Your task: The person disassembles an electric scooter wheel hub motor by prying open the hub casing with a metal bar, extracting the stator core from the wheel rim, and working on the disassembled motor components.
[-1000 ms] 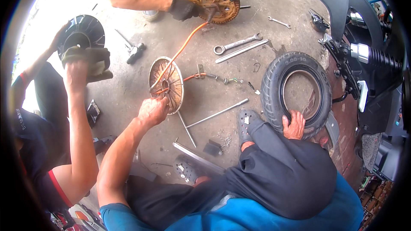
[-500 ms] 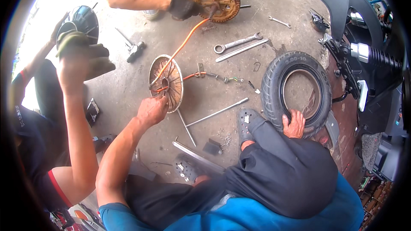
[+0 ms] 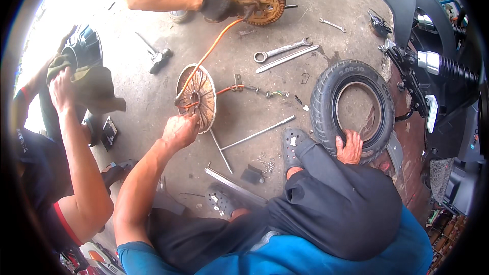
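Note:
My left hand (image 3: 182, 130) is closed on the lower part of a rusty, ribbed round metal cover (image 3: 206, 91), fingers toward its hub, holding it tilted on edge. Whatever its fingertips pinch there is partly hidden. From the cover an orange cable (image 3: 214, 51) runs up to a rusty round motor core (image 3: 262, 2), which another person grips in black gloves. On the other side of the cover, a short cable (image 3: 249, 88) ends in loose coloured wires. Resting flat, with fingers spread and nothing held, my right hand (image 3: 350, 147) touches the near rim of a black tyre (image 3: 326, 102).
A co-worker at left holds a green cloth (image 3: 91, 84) against a dark round part (image 3: 84, 46). Spanners (image 3: 282, 50), a T-handle wrench (image 3: 257, 134), a tool with a dark head (image 3: 160, 61) and small screws (image 3: 266, 163) lie about. A scooter (image 3: 433, 66) stands at right.
The co-worker's cloth and dark round part have shifted left and down. The cover has tilted slightly in my left hand. My right hand stays on the tyre.

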A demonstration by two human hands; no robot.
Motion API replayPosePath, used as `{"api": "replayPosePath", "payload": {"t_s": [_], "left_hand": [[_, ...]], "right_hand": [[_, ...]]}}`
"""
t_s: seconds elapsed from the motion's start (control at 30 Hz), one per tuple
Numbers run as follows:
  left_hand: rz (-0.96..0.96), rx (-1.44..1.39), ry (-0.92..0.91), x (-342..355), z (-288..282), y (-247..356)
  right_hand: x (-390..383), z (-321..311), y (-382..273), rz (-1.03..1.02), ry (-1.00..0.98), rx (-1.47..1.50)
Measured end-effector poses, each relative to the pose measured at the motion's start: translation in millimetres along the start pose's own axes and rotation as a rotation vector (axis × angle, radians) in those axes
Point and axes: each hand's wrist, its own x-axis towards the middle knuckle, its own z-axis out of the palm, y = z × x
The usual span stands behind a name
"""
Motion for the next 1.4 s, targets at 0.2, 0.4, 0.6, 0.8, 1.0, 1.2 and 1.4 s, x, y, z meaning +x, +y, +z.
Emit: {"api": "replayPosePath", "payload": {"t_s": [0.2, 0.4, 0.6, 0.8, 1.0, 1.2, 1.4], "left_hand": [[0.003, 0.004, -0.058, 0.1, -3.2, -1.1], [0.022, 0.001, 0.023, -0.6, 5.9, -5.1], [0.014, 0.005, -0.049, 0.8, -3.1, -0.6], [0.004, 0.015, -0.068, 1.2, -4.8, 1.3], [0.008, 0.022, -0.064, 1.1, -2.8, -0.6], [0.019, 0.022, -0.063, 0.2, -3.3, -0.6], [0.016, 0.009, 0.003, -0.5, 1.9, -1.5]], "right_hand": [[0.4, -0.7, 2.5, -0.041, 0.030, -0.010], [-1.0, -2.6, -2.1, -0.025, 0.022, 0.011], [0.0, -0.9, -1.3, -0.020, 0.024, 0.016], [0.1, -0.9, -0.5, -0.022, 0.021, 0.008], [0.1, 0.5, -0.2, -0.013, 0.012, 0.002], [0.4, -0.4, -1.0, -0.012, -0.002, 0.000], [-0.1, 0.5, -0.4, -0.020, 0.014, -0.003]]}}
